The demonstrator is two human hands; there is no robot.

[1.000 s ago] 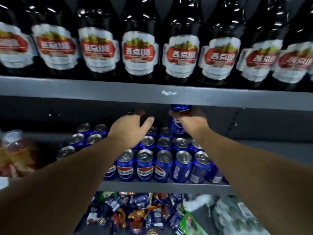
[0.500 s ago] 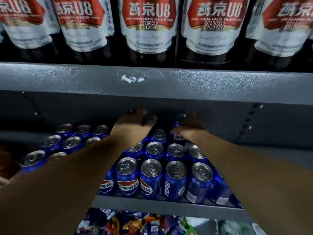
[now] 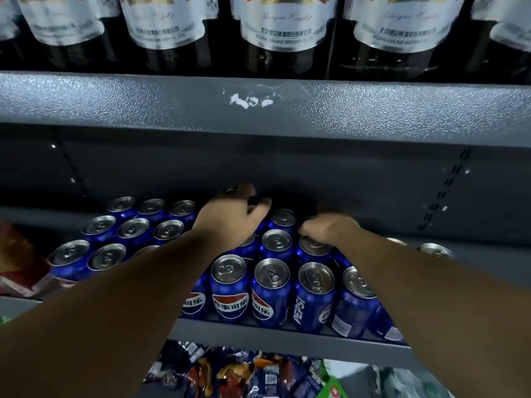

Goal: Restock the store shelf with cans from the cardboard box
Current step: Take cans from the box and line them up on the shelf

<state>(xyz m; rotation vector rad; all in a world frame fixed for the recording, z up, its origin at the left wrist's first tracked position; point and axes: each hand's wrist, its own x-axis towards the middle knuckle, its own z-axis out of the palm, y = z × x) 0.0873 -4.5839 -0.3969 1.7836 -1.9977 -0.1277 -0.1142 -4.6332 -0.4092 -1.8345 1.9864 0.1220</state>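
Left hand (image 3: 230,218) arches deep inside the grey shelf (image 3: 258,340), thumb spread; right hand (image 3: 330,226) curls beside it, blurred; whether either grips anything cannot be told. Dark bottles (image 3: 281,53) stand above. Blue cans (image 3: 277,242) fill the shelf in upright rows beneath both hands.

Our bare forearms (image 3: 138,285) fill the wide-angle frame, uncovered from elbow to wrist; our left hand (image 3: 230,218) and right hand (image 3: 327,228) are likewise ungloved and bare.
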